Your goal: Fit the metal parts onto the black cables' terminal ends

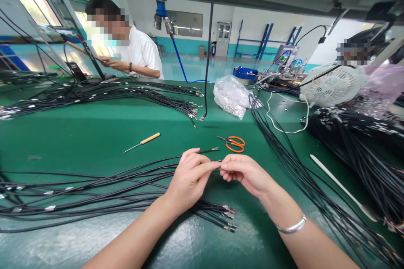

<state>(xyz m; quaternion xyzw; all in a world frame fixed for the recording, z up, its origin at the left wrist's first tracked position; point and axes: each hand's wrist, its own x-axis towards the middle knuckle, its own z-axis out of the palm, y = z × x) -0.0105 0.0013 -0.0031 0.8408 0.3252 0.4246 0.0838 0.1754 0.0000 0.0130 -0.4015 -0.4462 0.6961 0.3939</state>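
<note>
My left hand (191, 176) is closed over a black cable (158, 170) near its end. At the cable's tip, my right hand (244, 173) pinches with thumb and forefinger, almost touching the left fingertips. Whatever small part sits in that pinch is hidden by the fingers. Below and beside my left hand, several more cables show metal terminals (229, 214) on their ends. Just beyond my hands lie orange-handled scissors (235, 143), and a wooden-handled awl (150, 138) rests farther left.
A plastic bag of small metal parts (232, 96) sits at the back. Cable bundles (126, 92) lie at far left, with a big coil (356, 147) at right by a white fan (334, 84). A black cable (210, 50) hangs down. A person (142, 50) works opposite.
</note>
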